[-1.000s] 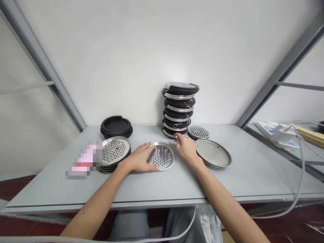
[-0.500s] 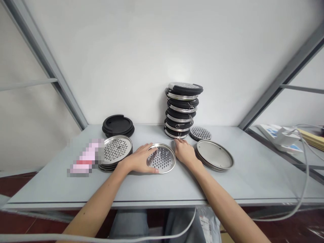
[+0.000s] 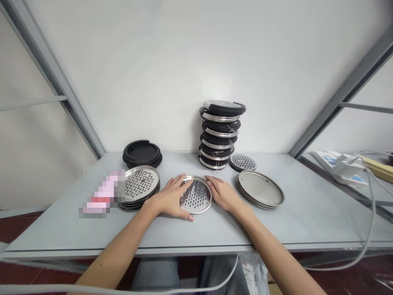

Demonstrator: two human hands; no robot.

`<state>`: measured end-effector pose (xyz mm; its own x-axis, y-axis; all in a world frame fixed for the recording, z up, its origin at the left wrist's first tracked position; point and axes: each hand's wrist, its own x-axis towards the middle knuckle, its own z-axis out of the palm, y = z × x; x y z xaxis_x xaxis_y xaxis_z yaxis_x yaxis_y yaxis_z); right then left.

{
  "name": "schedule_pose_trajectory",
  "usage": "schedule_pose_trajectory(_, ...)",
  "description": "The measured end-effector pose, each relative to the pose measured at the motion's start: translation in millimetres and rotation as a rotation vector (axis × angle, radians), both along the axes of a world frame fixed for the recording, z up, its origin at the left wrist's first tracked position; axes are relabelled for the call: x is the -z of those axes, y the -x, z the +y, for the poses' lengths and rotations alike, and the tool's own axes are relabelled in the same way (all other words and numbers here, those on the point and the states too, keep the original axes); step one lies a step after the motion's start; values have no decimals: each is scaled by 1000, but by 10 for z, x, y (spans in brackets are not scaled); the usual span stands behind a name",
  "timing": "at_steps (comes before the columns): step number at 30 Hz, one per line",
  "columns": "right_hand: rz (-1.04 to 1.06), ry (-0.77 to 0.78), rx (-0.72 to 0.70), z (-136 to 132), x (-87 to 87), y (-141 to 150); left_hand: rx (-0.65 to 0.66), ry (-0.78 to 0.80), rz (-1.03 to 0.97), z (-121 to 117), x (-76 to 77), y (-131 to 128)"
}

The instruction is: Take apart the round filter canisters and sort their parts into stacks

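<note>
A round metal grater disc (image 3: 196, 198) with rows of raised slots lies on the grey table. Around its left side my left hand (image 3: 172, 198) is spread, thumb at the near edge and fingers at the far edge. My right hand (image 3: 222, 191) rests at the disc's right rim, its fingers stretched out and its palm low by the table. Further left is a stack of coarser grater discs (image 3: 141, 184). To the right stand stacked plain metal discs (image 3: 260, 188).
Behind rises a tall stack of black-and-silver round pieces (image 3: 219, 135) with wire clips. Small perforated discs (image 3: 243, 162) lie beside it. Black round lids (image 3: 143, 153) sit at the back left, near a pixelated pink item (image 3: 102, 192). A white cable (image 3: 371, 213) hangs at the right.
My right hand has moved left and nearer to me, from beside the tall stack's base to the disc's right rim. My left hand stays around the disc, its thumb slightly lower.
</note>
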<state>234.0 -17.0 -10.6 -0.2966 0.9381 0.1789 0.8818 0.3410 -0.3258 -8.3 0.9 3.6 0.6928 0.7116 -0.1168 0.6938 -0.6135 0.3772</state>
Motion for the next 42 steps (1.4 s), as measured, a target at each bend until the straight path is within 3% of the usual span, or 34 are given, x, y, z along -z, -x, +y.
schedule_pose_trajectory(5, 157, -87, -96, -77, -17, 67, -39, -45, -61, -28, 45, -52)
schedule_pose_trajectory(11, 310, -279, 189, -115, 51, -149, -109, -73, -104, -18, 39, -53)
schedule_pose_trajectory(14, 214, -254, 280, -207, 164, -268, -126, -62, -96, -14, 48, -61)
schedule_pose_trajectory(19, -34, -222, 67, -258, 286, -255, -172, -62, -95, -14, 94, -90)
schedule_pose_trajectory(26, -168, -170, -44, 53, 67, -20, -247, -145, -183, 48, 247, -124)
schedule_pose_trajectory(31, -295, 5, 121, 333, -84, 139, -257, -153, -252, 62, 276, -119)
schedule_pose_trajectory(35, -262, -49, 178, 375, -56, 148, -287, -138, -302, 61, 264, -113)
schedule_pose_trajectory(42, -39, -99, 200, 401, 54, 5, -330, -116, -219, 58, 207, -104)
